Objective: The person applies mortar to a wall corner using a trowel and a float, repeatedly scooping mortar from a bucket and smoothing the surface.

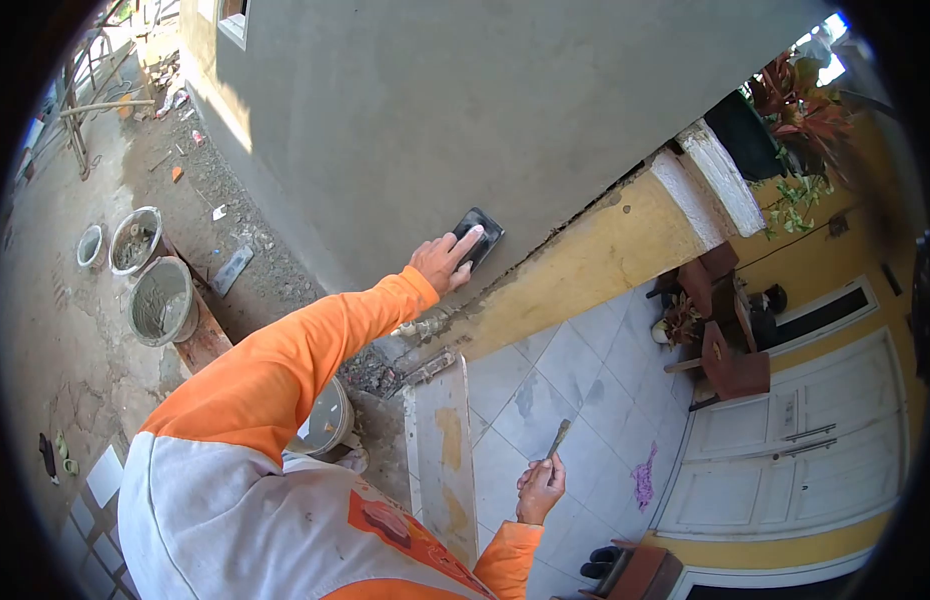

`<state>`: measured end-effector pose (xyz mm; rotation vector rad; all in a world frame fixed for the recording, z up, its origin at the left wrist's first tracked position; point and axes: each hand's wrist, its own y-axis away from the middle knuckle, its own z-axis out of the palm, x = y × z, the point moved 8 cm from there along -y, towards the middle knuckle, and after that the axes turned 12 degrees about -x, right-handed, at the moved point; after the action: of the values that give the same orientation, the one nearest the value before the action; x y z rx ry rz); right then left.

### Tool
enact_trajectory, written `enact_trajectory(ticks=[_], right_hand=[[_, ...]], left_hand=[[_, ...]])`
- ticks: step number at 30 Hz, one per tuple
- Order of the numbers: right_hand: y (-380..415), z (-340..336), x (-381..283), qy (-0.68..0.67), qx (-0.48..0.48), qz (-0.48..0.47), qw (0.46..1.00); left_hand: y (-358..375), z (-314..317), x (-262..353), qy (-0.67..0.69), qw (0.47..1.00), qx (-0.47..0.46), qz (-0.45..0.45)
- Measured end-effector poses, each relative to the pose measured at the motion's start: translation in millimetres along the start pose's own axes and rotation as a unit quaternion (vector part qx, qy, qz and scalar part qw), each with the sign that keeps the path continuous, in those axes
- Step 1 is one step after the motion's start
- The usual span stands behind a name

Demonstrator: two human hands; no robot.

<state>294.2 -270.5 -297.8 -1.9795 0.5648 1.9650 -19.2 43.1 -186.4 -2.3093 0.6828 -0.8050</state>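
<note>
My left hand (pixel 448 260) grips a black hand float (pixel 481 236) against the grey plastered wall (pixel 415 120), with one finger stretched along its back. Lower in the view, my right hand (pixel 540 491) is closed around a small flat brush (pixel 560 436), its tip pointing up in the picture above the tiled floor. The float lies near the wall's lower right edge, where the yellow painted strip (pixel 585 235) begins. My fingers partly cover the float.
Buckets with grey mix (pixel 165 302) stand on the left beside a plank (pixel 207 345); another bucket (pixel 328 420) is below my left arm. A stained board (pixel 447 450) borders the white tiles (pixel 545 400). Chairs (pixel 735 370), plants (pixel 800 100) and a white door (pixel 785 480) are on the right.
</note>
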Motion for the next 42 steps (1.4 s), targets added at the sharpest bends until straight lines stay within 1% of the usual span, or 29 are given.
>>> enact_trajectory(ticks=[1,2,4,5,9,11,13,15,16,17,19,20,21,22,23,24,25,26,27,28,31,33,34,35,36,37,39,40,42], right_hand=[[-4.5,0.8,1.6,-0.004,0.0,-0.004,1.0],[-5.2,-2.5,6.3,0.003,0.005,0.009,1.0],[0.1,-6.1,9.5,0.017,0.016,0.029,0.999],[-3.2,3.0,7.1,0.011,0.005,0.024,1.0],[-12.7,20.3,13.9,0.01,-0.025,0.009,1.0],[-10.6,24.6,15.0,0.002,-0.026,0.018,1.0],[-7.4,23.9,12.0,0.005,-0.031,0.014,0.999],[-6.0,25.2,8.1,-0.017,-0.025,0.022,0.999],[-6.4,27.2,5.8,-0.034,-0.02,0.029,0.999],[-9.2,31.7,0.8,-0.041,-0.018,0.022,0.999],[-20.5,53.8,-14.7,-0.06,-0.084,-0.005,0.995],[-26.9,68.7,-24.8,-0.073,-0.112,-0.017,0.991],[-31.1,84.9,-34.2,-0.086,-0.139,-0.021,0.986],[-35.3,103.6,-46.3,-0.084,-0.174,-0.042,0.98],[-37.5,122.6,-56.9,-0.081,-0.211,-0.062,0.972],[-38.4,139.9,-67.1,-0.066,-0.235,-0.082,0.966],[-36.9,156.0,-76.2,-0.051,-0.26,-0.107,0.958],[-32.9,166.8,-77.7,-0.058,-0.261,-0.102,0.958],[-29.1,182.4,-86.9,-0.048,-0.277,-0.138,0.95],[-24.1,196.1,-96.4,-0.037,-0.292,-0.174,0.94],[-8.6,227.4,-108.4,-0.004,-0.295,-0.214,0.931],[-6.0,244.7,-104.2,-0.012,-0.288,-0.2,0.936],[0.0,252.5,-113.7,0.064,-0.267,-0.31,0.91],[12.8,260.6,-121.9,0.137,-0.242,-0.413,0.867],[16.4,266.0,-115.9,0.12,-0.275,-0.377,0.877],[22.7,265.8,-110.5,0.118,-0.282,-0.376,0.875],[30.0,267.0,-80.9,0.149,-0.348,-0.282,0.881],[37.3,261.5,-73.4,0.151,-0.356,-0.285,0.877],[47.5,263.5,-66.1,0.186,-0.365,-0.264,0.873]], left_hand=[[-5.4,-12.8,3.0,0.012,1.0,0.006,0.008],[-31.5,-43.9,31.6,0.009,0.996,0.082,0.04],[-91.0,-111.2,91.0,0.039,0.98,0.166,0.103],[-119.2,-127.0,108.2,0.04,0.978,0.178,0.1],[-142.5,-113.4,111.3,0.033,0.972,0.203,0.113],[-114.4,-88.1,85.7,0.034,0.981,0.167,0.09],[-68.7,-43.8,39.1,0.036,0.991,0.114,0.057],[0.0,12.3,-27.5,0.016,0.998,-0.043,-0.047],[48.0,44.4,-63.8,0.05,0.984,-0.133,-0.111],[98.6,58.2,-84.2,0.076,0.97,-0.174,-0.15],[159.2,46.6,-81.4,0.137,0.97,-0.101,-0.174],[169.1,54.6,-77.3,0.295,0.933,-0.075,-0.194],[158.8,35.5,-47.1,0.443,0.868,-0.05,-0.219],[169.6,33.5,-34.6,0.473,0.744,-0.23,-0.411],[156.3,29.9,-7.9,0.681,0.624,-0.181,-0.336],[145.7,16.6,12.5,0.844,0.467,-0.113,-0.238],[146.4,2.3,20.8,0.838,0.472,-0.114,-0.249],[141.7,-13.3,39.2,0.887,0.386,-0.12,-0.224],[133.7,-26.4,51.1,0.927,0.298,-0.125,-0.19],[132.7,-32.1,51.5,0.926,0.304,-0.126,-0.188],[141.2,-48.8,58.4,0.931,0.294,-0.128,-0.176],[149.0,-57.0,58.4,0.927,0.297,-0.123,-0.194],[151.9,-61.6,54.8,0.926,0.301,-0.118,-0.194],[155.7,-66.2,47.5,0.928,0.3,-0.092,-0.203],[159.8,-72.1,38.6,0.929,0.299,-0.065,-0.211],[162.0,-80.4,30.1,0.928,0.302,-0.058,-0.211],[157.0,-111.0,12.1,0.949,0.286,-0.026,-0.13],[157.9,-120.8,-0.7,0.939,0.317,-0.018,-0.131],[161.4,-144.5,-23.7,0.943,0.316,-0.012,-0.105]])
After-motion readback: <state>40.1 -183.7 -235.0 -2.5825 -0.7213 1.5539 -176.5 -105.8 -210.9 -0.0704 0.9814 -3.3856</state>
